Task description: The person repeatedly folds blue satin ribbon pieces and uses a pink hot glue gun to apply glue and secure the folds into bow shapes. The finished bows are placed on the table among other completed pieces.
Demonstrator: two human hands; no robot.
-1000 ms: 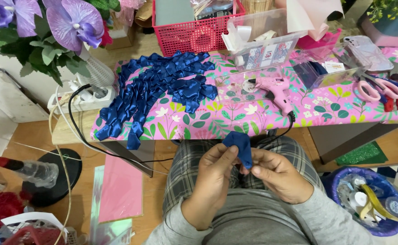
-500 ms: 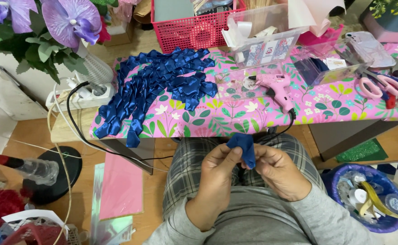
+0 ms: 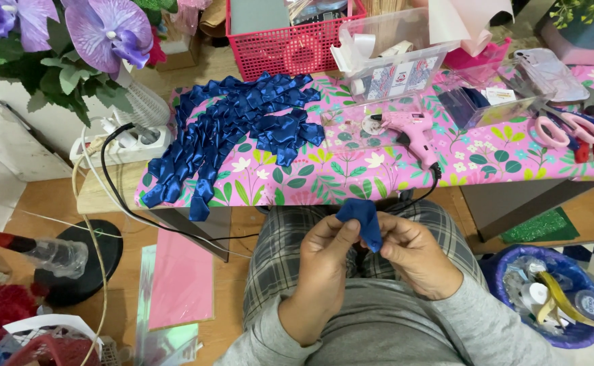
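Ribbon, blue and folded, sits low in the middle of the frame, pinched between both our hands above the lap. Our left hand grips its lower edge with thumb and fingers, and our right hand closes on the other side, likely so the fold keeps its shape. Above, on the pink floral table, a pile of petals (same blue satin) lies left of centre, within reach. A pink glue gun rests just right of them, cord trailing off the table edge.
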